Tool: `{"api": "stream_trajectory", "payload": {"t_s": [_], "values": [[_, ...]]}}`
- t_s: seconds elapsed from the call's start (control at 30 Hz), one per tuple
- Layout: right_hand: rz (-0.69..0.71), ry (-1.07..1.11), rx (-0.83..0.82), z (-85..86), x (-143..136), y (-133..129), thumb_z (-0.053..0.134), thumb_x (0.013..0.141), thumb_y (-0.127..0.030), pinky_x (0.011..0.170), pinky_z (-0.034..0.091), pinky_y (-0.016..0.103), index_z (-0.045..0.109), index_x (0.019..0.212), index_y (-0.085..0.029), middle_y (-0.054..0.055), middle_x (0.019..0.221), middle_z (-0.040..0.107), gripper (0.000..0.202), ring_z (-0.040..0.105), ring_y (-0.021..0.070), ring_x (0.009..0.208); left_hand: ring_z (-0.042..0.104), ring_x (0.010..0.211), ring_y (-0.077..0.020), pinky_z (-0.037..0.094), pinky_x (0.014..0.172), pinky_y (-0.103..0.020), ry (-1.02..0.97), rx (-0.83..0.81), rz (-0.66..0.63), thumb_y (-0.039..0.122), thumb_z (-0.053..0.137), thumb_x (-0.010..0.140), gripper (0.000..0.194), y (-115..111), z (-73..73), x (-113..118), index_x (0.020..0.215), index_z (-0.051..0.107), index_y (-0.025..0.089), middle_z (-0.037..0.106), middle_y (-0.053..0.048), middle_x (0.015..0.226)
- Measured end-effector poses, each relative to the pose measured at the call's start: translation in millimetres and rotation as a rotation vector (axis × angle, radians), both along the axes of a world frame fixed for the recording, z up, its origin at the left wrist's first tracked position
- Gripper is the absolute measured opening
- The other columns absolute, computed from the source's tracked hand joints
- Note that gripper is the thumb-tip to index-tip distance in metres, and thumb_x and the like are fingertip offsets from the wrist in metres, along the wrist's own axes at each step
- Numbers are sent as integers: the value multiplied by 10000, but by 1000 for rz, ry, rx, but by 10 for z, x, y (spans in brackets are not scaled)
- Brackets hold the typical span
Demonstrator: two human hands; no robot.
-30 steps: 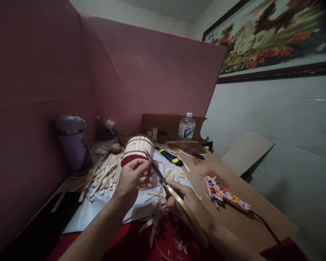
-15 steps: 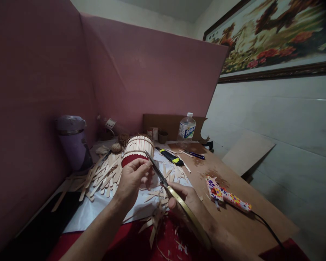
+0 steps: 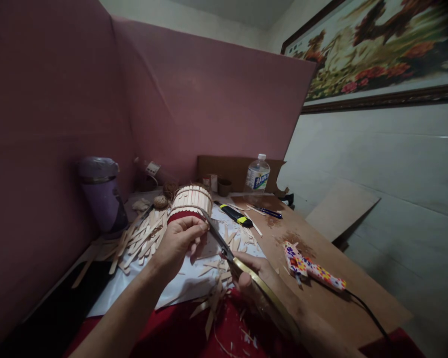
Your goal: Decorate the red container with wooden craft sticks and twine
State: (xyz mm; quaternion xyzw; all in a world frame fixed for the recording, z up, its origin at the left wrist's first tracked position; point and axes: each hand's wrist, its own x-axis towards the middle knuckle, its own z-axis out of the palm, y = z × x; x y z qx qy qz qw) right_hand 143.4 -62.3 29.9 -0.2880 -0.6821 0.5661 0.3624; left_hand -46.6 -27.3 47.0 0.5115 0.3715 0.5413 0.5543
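My right hand (image 3: 259, 278) is wrapped around the gold-coloured handles of a pair of scissors (image 3: 227, 252). Their dark blades point up and left, with the tips in front of a barrel-shaped piece (image 3: 191, 200). That piece is faced with pale wooden craft sticks, banded with twine, and shows red at its near end. My left hand (image 3: 182, 238) is closed in a pinch beside the blades, just in front of the red part. Whatever sits between its fingertips is too small or hidden to make out.
Loose craft sticks (image 3: 145, 238) and cut scraps (image 3: 218, 278) litter the white sheet. Further right lie a box cutter (image 3: 233, 214), a pen-like blue tool (image 3: 271, 213) and a flowered glue gun (image 3: 309, 268) with a cord. A bottle (image 3: 257, 176), twine ball (image 3: 160, 202) and purple tumbler (image 3: 103, 196) stand behind.
My left hand has drawn slightly left and down. The scissors have shifted a little to the right and down, still in my right hand. The barrel-shaped piece stays where it was.
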Motion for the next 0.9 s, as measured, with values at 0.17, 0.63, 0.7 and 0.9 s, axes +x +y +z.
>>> {"api": "stream_trajectory", "payload": {"t_s": [0.17,0.63,0.7,0.9], "values": [[-7,26,-42,11,-9,-21,577,709,-665,664,422,257,653,991,-145,27,731,572,596,483,149,659,360,302,-42,220,292,-160,25,-6,-24,334,632,738,244,2,-4,-10,612,538,147,493,40,444],[-84,59,-122,-230,-23,21,673,675,-583,441,272,189,614,739,-131,-19,591,473,460,326,68,495,400,320,-51,278,298,-168,43,-26,-18,348,645,723,258,16,-49,36,609,550,137,543,9,501],[-90,64,-133,-240,-20,20,686,669,-570,434,263,186,614,740,-132,-25,575,469,450,321,64,485,424,341,-58,319,314,-175,22,-43,-16,361,646,721,255,13,-48,46,636,567,133,570,-5,535],[-95,76,-149,-265,-39,19,719,644,-544,502,361,202,631,863,-130,-10,604,524,476,434,96,544,428,325,-64,297,314,-177,62,-4,-49,364,596,773,273,16,-64,25,617,542,147,553,4,492]]}}
